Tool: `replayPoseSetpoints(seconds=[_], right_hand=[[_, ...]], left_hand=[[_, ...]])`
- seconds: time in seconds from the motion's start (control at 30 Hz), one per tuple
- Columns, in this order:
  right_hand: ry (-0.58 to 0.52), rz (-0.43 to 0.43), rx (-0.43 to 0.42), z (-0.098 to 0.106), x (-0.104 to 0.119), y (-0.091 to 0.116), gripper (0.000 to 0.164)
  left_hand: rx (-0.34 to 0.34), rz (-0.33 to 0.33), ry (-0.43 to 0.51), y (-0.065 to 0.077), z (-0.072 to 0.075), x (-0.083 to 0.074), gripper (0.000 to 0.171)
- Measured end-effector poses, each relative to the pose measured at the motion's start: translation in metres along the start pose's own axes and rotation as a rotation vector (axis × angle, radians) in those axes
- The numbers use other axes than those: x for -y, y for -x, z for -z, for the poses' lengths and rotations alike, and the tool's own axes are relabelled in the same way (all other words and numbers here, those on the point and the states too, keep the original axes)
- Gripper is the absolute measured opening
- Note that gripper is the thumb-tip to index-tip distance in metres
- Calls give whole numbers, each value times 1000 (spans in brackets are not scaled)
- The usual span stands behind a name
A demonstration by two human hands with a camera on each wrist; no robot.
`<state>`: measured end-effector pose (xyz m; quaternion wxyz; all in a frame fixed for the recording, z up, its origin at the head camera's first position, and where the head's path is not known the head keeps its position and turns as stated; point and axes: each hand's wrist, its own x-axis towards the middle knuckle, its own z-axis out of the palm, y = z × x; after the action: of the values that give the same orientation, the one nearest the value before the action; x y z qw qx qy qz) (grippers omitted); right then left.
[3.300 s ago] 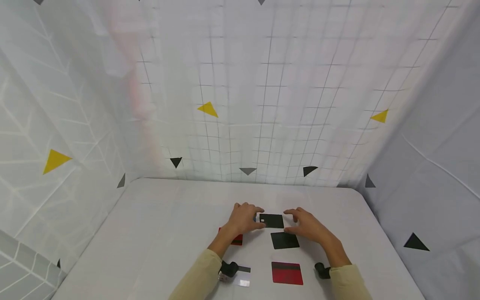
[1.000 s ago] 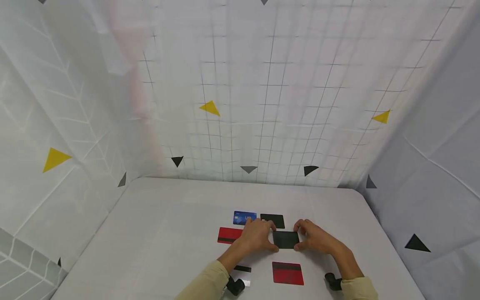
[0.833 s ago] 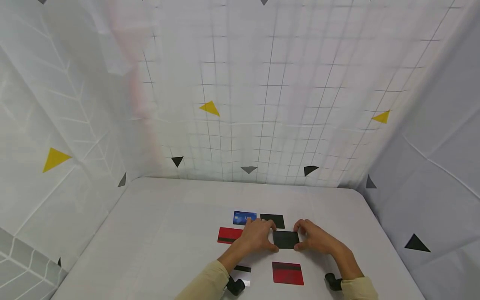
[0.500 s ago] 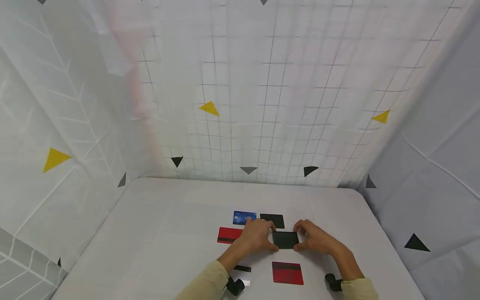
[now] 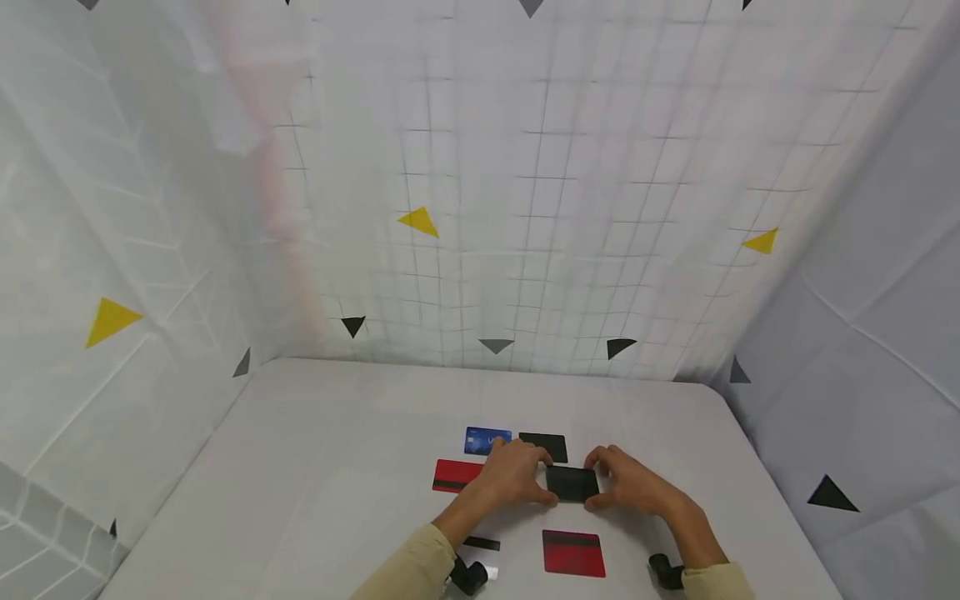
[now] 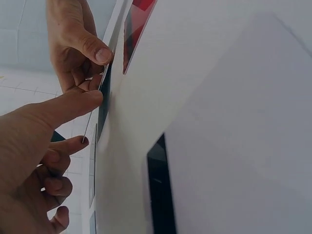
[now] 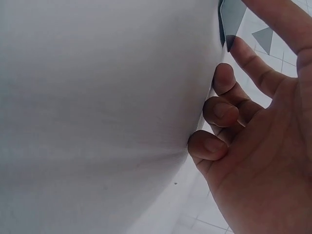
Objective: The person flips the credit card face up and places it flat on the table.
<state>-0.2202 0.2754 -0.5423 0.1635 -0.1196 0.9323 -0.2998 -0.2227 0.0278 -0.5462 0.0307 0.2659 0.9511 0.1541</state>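
Observation:
A plain black plastic card (image 5: 572,485) lies between my two hands. My left hand (image 5: 510,475) pinches its left side by thumb and index fingertips; my right hand (image 5: 637,487) holds the right side the same way. The left wrist view shows the card (image 6: 104,109) edge-on, tilted close over the table. In the right wrist view only a corner of it shows by my index fingertip, and the other fingers curl at the table surface. Just behind lies another black card (image 5: 546,448), partly covered by my left fingers.
Left of my left hand lie a blue chip card (image 5: 483,440) and a red striped card (image 5: 453,475), partly hidden. A second red card (image 5: 573,553) lies nearer me. A white card (image 5: 491,560) is partly under my left wrist camera (image 5: 468,577). White sheeting (image 5: 480,167) walls the table.
Both hands have come from the rear black card to the nearer one, which now sits straighter. In the last half second, my right fingertips have closed in on its edge.

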Motion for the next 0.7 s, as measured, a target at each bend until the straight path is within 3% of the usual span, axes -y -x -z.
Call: replayPoseSetpoints(seconds=[0.7], right_hand=[[33, 68, -31, 3, 0, 11, 61]], left_hand=[[-12, -37, 35, 1, 6, -4, 55]])
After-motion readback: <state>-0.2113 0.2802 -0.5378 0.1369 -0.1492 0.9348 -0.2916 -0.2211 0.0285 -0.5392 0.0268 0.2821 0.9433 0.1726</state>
